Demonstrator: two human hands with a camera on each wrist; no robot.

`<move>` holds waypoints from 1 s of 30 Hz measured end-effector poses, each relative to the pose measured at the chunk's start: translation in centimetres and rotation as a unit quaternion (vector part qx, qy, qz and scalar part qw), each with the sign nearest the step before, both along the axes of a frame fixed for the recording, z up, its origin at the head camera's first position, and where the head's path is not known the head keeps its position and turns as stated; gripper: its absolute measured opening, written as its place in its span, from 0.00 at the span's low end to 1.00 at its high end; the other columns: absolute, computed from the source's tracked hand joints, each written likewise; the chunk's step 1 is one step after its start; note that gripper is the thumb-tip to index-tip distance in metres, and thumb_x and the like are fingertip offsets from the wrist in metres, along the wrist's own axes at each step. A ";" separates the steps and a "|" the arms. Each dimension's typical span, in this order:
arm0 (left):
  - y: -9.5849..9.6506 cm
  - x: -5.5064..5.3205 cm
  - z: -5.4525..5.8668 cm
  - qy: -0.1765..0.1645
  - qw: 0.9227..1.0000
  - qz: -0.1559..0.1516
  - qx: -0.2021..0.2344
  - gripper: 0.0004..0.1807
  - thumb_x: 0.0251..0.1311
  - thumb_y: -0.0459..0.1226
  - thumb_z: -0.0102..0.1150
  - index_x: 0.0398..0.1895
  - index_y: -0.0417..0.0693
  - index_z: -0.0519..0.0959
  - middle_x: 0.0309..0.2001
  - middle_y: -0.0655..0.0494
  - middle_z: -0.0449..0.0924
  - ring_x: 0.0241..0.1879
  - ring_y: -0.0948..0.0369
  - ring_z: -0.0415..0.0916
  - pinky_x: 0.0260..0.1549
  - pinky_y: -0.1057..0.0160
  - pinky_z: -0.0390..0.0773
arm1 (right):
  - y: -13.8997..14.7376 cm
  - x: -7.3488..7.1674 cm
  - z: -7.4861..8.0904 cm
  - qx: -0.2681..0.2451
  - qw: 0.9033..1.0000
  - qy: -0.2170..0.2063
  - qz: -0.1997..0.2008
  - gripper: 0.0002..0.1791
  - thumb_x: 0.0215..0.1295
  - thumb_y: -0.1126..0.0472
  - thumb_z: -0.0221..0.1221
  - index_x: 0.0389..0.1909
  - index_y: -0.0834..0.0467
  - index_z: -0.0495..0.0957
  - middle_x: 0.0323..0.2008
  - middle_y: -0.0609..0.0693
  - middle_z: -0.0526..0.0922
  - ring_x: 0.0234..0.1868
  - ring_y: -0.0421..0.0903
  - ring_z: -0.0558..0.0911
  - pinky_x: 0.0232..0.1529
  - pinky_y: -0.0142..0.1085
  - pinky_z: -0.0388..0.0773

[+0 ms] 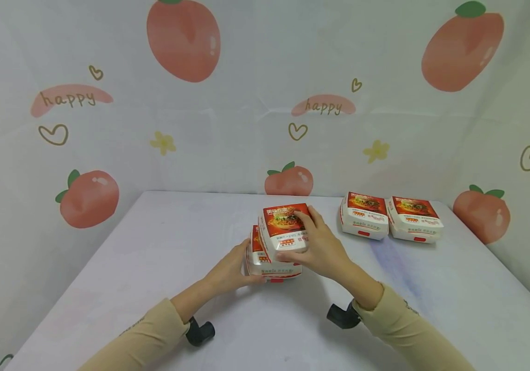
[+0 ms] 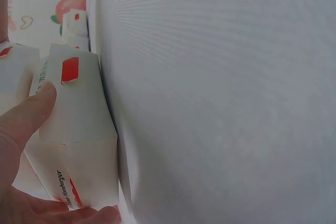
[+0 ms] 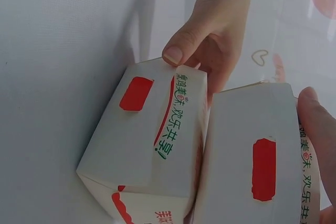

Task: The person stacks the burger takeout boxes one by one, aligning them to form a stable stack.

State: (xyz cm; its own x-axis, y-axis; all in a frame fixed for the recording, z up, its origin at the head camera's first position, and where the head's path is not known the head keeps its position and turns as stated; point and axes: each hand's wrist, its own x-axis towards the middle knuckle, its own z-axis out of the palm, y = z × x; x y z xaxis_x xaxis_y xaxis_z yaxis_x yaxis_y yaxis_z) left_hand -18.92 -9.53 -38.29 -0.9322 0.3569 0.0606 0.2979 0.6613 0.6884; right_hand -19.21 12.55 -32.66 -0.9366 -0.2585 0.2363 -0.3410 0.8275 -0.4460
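Two white hamburger boxes with red picture lids are at the middle of the table in the head view. My left hand (image 1: 227,270) grips the lower box (image 1: 276,269) by its left side, thumb at the front. My right hand (image 1: 322,248) holds the upper box (image 1: 283,221) from its right side, over the lower one and shifted slightly back and right. In the right wrist view, the lower box (image 3: 144,129) and upper box (image 3: 239,145) lie close together, slightly angled apart; whether they touch fully is unclear. The left thumb (image 2: 37,106) presses the lower box's front.
Two more hamburger boxes, one (image 1: 364,215) beside the other (image 1: 414,219), stand at the back right of the white table (image 1: 153,247). A printed cloth backdrop (image 1: 227,129) rises behind the table's back edge.
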 end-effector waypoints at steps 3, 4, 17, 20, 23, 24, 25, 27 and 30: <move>0.0 0.0 0.0 0.003 1.000 0.000 -0.002 0.53 0.45 0.46 0.72 0.70 0.35 0.52 0.64 0.41 0.65 0.65 0.47 0.63 0.63 0.43 0.66 | 0.0 0.0 0.1 0.001 1.000 0.000 0.007 0.55 0.43 0.34 0.67 0.69 0.55 0.56 0.70 0.66 0.51 0.66 0.64 0.63 0.55 0.57 0.75; 0.0 -0.1 0.0 0.004 1.000 0.001 -0.003 0.53 0.45 0.46 0.72 0.70 0.35 0.52 0.64 0.41 0.66 0.65 0.46 0.63 0.63 0.43 0.66 | 0.0 0.0 0.1 0.001 1.000 0.001 0.010 0.55 0.43 0.34 0.67 0.69 0.55 0.56 0.70 0.66 0.51 0.66 0.64 0.64 0.55 0.57 0.74; 0.0 0.0 0.0 -0.003 1.000 0.003 0.001 0.53 0.44 0.44 0.72 0.70 0.35 0.52 0.64 0.40 0.65 0.66 0.46 0.62 0.64 0.43 0.65 | 0.5 0.2 0.0 -0.008 0.998 -0.022 0.051 0.52 0.51 0.38 0.64 0.72 0.54 0.52 0.72 0.66 0.46 0.69 0.66 0.59 0.59 0.60 0.69; 0.1 0.0 0.1 -0.009 1.000 0.010 -0.003 0.54 0.44 0.44 0.72 0.70 0.33 0.51 0.65 0.38 0.63 0.67 0.45 0.61 0.64 0.43 0.65 | 0.5 0.3 0.0 -0.007 0.998 -0.017 0.055 0.51 0.51 0.39 0.64 0.72 0.54 0.53 0.72 0.66 0.46 0.68 0.66 0.60 0.59 0.60 0.69; 0.1 0.0 0.1 -0.012 1.000 0.014 -0.004 0.54 0.44 0.45 0.72 0.70 0.34 0.51 0.66 0.39 0.62 0.67 0.45 0.61 0.64 0.43 0.65 | 0.4 0.3 0.0 -0.005 0.998 -0.009 0.056 0.51 0.51 0.39 0.65 0.71 0.55 0.54 0.72 0.66 0.47 0.68 0.66 0.60 0.59 0.60 0.70; 0.1 0.0 0.1 -0.012 1.000 0.015 -0.004 0.54 0.44 0.44 0.73 0.69 0.33 0.52 0.66 0.39 0.62 0.67 0.45 0.61 0.64 0.43 0.65 | 0.4 0.3 0.0 -0.006 0.998 -0.007 0.056 0.51 0.50 0.39 0.65 0.71 0.55 0.54 0.72 0.66 0.47 0.68 0.65 0.60 0.59 0.60 0.70; 0.1 0.0 0.1 -0.013 1.000 0.016 -0.006 0.54 0.44 0.45 0.73 0.69 0.33 0.52 0.66 0.38 0.62 0.67 0.45 0.61 0.64 0.43 0.65 | 0.4 0.3 -0.1 -0.006 0.998 -0.006 0.055 0.51 0.50 0.39 0.65 0.71 0.55 0.54 0.72 0.65 0.47 0.68 0.65 0.60 0.59 0.60 0.69; 0.1 0.0 0.1 -0.013 1.000 0.017 -0.008 0.54 0.44 0.45 0.73 0.69 0.32 0.52 0.66 0.38 0.62 0.67 0.45 0.60 0.64 0.43 0.65 | 0.3 0.3 -0.1 -0.008 0.998 0.000 0.055 0.51 0.50 0.38 0.65 0.71 0.55 0.55 0.71 0.65 0.48 0.68 0.65 0.61 0.59 0.60 0.70; 0.1 0.1 0.1 -0.014 1.000 0.018 -0.010 0.54 0.44 0.45 0.72 0.69 0.30 0.52 0.66 0.37 0.62 0.67 0.44 0.60 0.64 0.44 0.65 | 0.1 0.2 -0.2 -0.012 0.999 0.003 0.051 0.51 0.49 0.37 0.65 0.71 0.54 0.55 0.71 0.64 0.49 0.68 0.64 0.62 0.59 0.58 0.71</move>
